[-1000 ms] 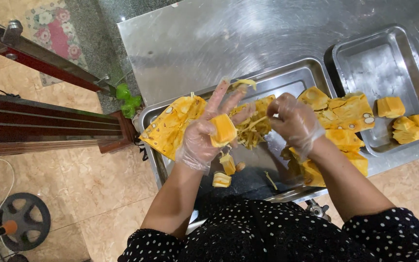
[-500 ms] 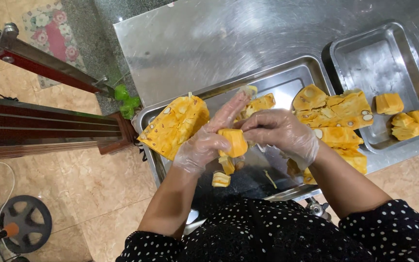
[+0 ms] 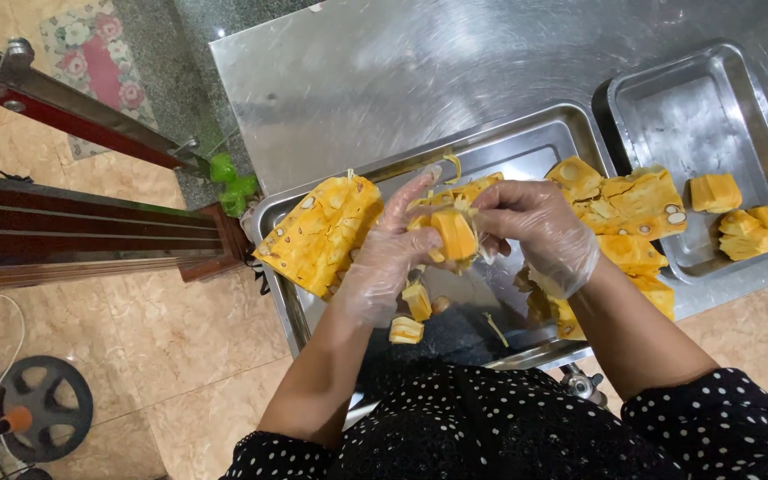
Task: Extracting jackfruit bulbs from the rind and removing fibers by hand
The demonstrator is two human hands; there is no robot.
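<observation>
You stood at the steel counter (image 3: 357, 80), where a large metal tray (image 3: 535, 142) held a big jackfruit section (image 3: 317, 233) at its left end and more jackfruit chunks (image 3: 635, 206) at its right. The smaller tray (image 3: 686, 107) beside it carried cleaned yellow pods (image 3: 748, 218), its right edge cut off by the frame. Your gloved left hand (image 3: 388, 258) and right hand (image 3: 540, 227) were both closed on one jackfruit pod (image 3: 453, 236) above the large tray; fingers hid its far side. Half a second before, your right hand had covered the pod; now it had pulled rightward, stringy fibres trailing. Two loose pieces (image 3: 411, 316) lay below your hands.
</observation>
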